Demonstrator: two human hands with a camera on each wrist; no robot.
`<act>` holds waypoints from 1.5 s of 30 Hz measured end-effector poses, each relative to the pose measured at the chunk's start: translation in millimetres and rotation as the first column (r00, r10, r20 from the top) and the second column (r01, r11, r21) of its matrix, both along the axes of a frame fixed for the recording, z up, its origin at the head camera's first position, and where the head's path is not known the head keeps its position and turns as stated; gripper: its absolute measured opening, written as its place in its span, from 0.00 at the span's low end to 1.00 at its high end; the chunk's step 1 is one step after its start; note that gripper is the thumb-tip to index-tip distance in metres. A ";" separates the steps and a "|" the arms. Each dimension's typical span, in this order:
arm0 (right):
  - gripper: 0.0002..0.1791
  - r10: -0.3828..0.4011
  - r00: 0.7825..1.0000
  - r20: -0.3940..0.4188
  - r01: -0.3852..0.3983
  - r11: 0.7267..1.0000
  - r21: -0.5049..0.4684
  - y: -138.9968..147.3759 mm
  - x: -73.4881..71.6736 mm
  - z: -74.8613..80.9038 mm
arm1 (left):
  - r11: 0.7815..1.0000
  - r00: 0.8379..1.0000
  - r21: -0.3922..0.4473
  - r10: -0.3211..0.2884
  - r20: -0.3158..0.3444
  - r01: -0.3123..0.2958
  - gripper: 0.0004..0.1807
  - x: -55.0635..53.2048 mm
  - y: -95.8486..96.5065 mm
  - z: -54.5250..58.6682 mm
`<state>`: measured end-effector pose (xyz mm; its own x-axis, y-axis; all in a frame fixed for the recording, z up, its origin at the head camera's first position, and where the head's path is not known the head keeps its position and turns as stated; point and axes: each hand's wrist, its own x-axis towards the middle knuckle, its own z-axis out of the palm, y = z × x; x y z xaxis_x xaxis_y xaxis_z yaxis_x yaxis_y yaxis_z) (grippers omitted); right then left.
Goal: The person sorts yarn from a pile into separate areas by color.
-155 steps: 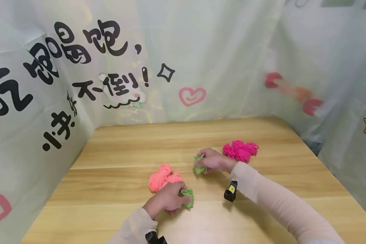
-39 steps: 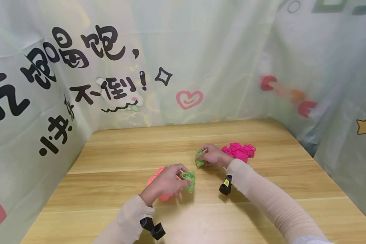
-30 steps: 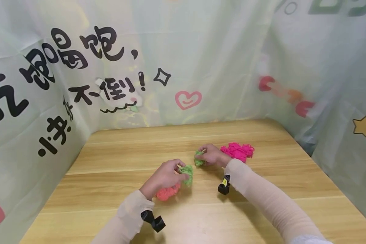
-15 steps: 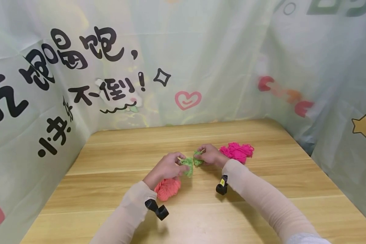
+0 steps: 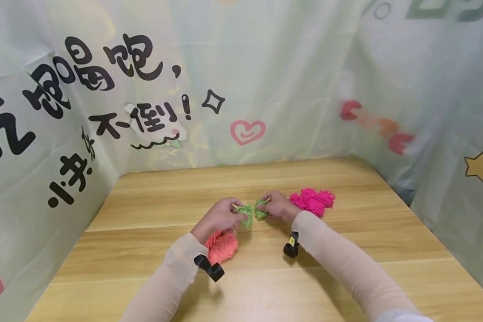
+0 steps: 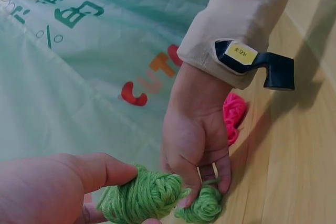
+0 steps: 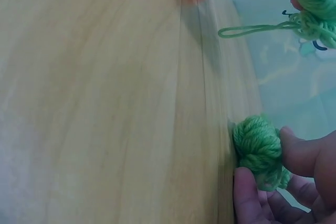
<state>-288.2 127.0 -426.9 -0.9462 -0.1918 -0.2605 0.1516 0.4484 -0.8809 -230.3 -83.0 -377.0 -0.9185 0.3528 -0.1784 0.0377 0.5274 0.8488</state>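
Note:
My left hand pinches a small green ball of yarn between thumb and fingers, lifted a little off the table. Just right of it, my right hand grips a second green ball of yarn, which sits at the table surface. A narrow gap parts the two green balls in the head view. From the left-hand ball a loose loop of yarn sticks out in the right wrist view. Coral yarn lies below my left wrist, partly covered by it. Bright pink yarn lies beyond my right wrist.
The wooden table carries the coral and pink yarn. A printed cloth closes off the back and both sides. Black wrist cameras hang from both sleeves close above the tabletop.
My left hand has carried its green ball up and away from me, past the coral yarn, close to the other green ball. The right hand has stayed nearly in place with its ball.

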 end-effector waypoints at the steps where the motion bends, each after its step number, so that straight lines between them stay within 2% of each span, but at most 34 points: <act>1: 0.15 -0.001 1.000 -0.001 0.001 1.000 0.004 0.0 0.2 0.4 | 1.000 1.000 -0.003 0.003 0.000 -0.003 0.21 -0.8 0.0 -0.3; 11: 0.13 -0.015 0.997 0.077 0.015 1.000 -0.007 -2.8 -1.7 -2.6 | 0.999 1.000 -0.021 0.027 0.011 -0.027 0.23 -7.0 -1.8 -5.9; 26: 0.13 0.019 0.994 0.105 -0.019 1.000 -0.005 -2.8 -7.2 4.8 | 0.997 0.996 0.005 0.072 0.050 -0.073 0.22 -15.9 0.7 -7.6; 36: 0.12 0.020 0.994 0.104 -0.022 1.000 0.019 -1.9 -8.7 4.1 | 0.998 0.998 -0.010 0.058 0.031 -0.057 0.23 -23.3 7.4 -8.9; 45: 0.13 0.028 0.990 0.137 -0.026 0.999 -0.018 -0.8 -7.9 6.7 | 0.995 0.997 -0.062 0.075 0.029 -0.073 0.23 -33.0 12.1 -13.0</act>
